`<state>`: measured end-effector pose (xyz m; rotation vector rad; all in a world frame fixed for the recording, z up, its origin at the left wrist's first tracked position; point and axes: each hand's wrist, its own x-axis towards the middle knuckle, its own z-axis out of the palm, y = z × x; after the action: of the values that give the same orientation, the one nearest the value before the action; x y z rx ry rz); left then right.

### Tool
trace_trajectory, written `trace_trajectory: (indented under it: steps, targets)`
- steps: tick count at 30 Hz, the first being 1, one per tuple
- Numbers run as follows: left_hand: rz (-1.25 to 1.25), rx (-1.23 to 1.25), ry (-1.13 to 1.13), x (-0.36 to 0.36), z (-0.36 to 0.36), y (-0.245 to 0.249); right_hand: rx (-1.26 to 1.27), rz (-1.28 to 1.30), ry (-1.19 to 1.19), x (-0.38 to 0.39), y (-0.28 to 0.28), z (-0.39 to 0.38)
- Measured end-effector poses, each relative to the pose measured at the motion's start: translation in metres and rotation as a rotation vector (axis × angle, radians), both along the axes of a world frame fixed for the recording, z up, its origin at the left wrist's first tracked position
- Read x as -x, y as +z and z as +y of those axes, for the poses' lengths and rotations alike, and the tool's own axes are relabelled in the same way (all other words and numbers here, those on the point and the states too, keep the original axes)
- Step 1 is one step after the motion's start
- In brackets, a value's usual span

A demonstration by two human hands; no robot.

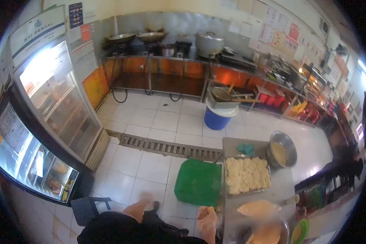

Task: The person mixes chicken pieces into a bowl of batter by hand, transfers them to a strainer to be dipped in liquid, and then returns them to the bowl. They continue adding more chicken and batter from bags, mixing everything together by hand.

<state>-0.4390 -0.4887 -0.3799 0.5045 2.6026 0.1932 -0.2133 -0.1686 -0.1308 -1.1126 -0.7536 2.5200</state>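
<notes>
My left hand [144, 202] is smeared by motion over the floor tiles at the lower middle, so its fingers cannot be made out. Near the steel table's left edge, my right hand [207, 221] seems to wear a clear plastic glove; its fingers are curled, and what they hold is unclear. To its right on the table [278, 183] lies a tray of pale, coated pieces [248, 175]. A metal bowl of yellowish liquid [282, 153] sits behind it. Nearer me are a blurred pale orange heap [258, 208], another metal bowl [286, 234] with orange contents and a green bowl [300, 232].
Left of the table stands a green crate [198, 182]. A green cloth [246, 149] lies behind the tray. Beyond are a floor drain grate [171, 148], a blue bucket [217, 118] and a stove counter [158, 59]. Glass-door fridges [63, 101] line the left, beside a dark chair [85, 209].
</notes>
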Motion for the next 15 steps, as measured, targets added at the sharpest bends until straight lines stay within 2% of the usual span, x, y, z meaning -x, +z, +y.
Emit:
trace_trajectory:
  steps: [1,2,4,7,11,13,15]
  targets:
    - [-0.111,0.122,0.146,-0.005,-0.072,0.009,-0.022,0.006,0.054,0.024,-0.013,-0.010]
    - [-0.178,0.204,0.274,-0.012,-0.133,0.011,-0.005,-0.096,0.024,0.047,-0.040,-0.017]
    - [-0.283,0.304,0.497,-0.026,-0.230,0.016,0.117,0.224,-0.027,0.053,-0.165,-0.011]
    - [-0.392,0.351,0.751,-0.022,-0.320,0.025,-0.382,-0.293,0.224,0.126,-0.165,-0.049]
    - [-0.501,0.303,0.907,0.013,-0.361,0.023,-1.156,-0.731,0.835,0.212,-0.186,-0.077]
    - [-0.521,0.243,0.914,0.062,-0.359,0.013,-1.340,-0.805,1.036,0.253,-0.195,-0.085]
    - [-0.508,0.156,0.890,0.124,-0.346,-0.004,-1.415,-0.833,1.164,0.293,-0.206,-0.091]
